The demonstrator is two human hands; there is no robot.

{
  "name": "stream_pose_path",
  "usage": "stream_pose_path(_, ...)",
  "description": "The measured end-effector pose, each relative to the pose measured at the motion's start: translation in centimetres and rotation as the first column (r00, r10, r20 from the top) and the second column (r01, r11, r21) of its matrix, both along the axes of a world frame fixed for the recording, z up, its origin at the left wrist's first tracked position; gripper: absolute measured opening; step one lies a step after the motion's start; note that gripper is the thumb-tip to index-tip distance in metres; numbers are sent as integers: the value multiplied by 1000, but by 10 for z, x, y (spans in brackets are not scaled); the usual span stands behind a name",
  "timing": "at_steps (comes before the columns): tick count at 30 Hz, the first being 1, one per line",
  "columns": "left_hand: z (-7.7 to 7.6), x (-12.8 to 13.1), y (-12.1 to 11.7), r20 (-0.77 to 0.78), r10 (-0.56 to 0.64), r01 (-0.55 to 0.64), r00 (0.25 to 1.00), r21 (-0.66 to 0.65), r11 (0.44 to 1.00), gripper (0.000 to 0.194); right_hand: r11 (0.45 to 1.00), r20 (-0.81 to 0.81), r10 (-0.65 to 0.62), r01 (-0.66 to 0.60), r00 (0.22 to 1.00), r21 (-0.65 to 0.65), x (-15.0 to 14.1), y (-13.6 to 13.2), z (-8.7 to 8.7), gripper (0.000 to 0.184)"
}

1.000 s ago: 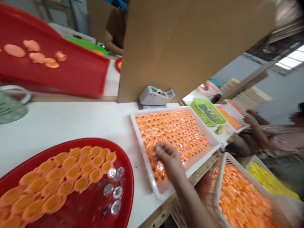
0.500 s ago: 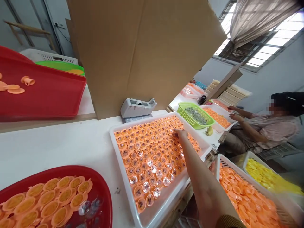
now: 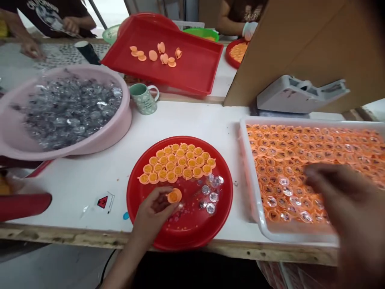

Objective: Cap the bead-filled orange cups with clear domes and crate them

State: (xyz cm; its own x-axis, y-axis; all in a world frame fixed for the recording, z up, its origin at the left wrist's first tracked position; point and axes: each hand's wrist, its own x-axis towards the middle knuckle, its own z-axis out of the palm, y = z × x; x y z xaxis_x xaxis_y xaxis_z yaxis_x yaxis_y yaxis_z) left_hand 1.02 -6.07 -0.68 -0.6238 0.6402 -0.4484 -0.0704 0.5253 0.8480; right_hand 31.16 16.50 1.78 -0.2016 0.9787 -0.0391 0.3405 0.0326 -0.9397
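My left hand point(image 3: 152, 212) is closed, pinching a small orange round plastic cup piece point(image 3: 173, 196) between thumb and fingers, over the red round plate point(image 3: 180, 239). Rows of similar orange pieces point(image 3: 171, 165) lie on the far half of that plate. Several clear shiny domes point(image 3: 213, 196) are scattered at its right side. My right hand point(image 3: 343, 200) is smeared by motion above the right part of the white tray point(image 3: 255, 208). Whether its fingers hold anything is not visible. Packed rows of orange pieces topped with clear domes point(image 3: 282, 168) fill most of this tray.
A pink basin point(image 3: 120, 124) of clear domes stands left, beside a green mug point(image 3: 144, 100). Behind are a tilted red tray point(image 3: 192, 64), a grey tape dispenser point(image 3: 300, 96) and a cardboard panel point(image 3: 315, 44). Across the table, a gloved hand point(image 3: 249, 30) and another person's hand point(image 3: 70, 25) show.
The view has swung left, bringing the whole red plate, the basin and my left hand with its orange piece into sight. My right hand has lifted from the pieces in the white tray.
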Motion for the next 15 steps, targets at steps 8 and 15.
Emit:
stream_pose_path(8,-12,-9,-10,254,-72,35,965,147,988,35,761,409,546,-637,732,123,-130,-137,-69,29)
stream_pose_path(15,-14,-8,-11,323,-106,47,940,184,982,35,728,442,567,-674,696,127,-130,-141,-74,30)
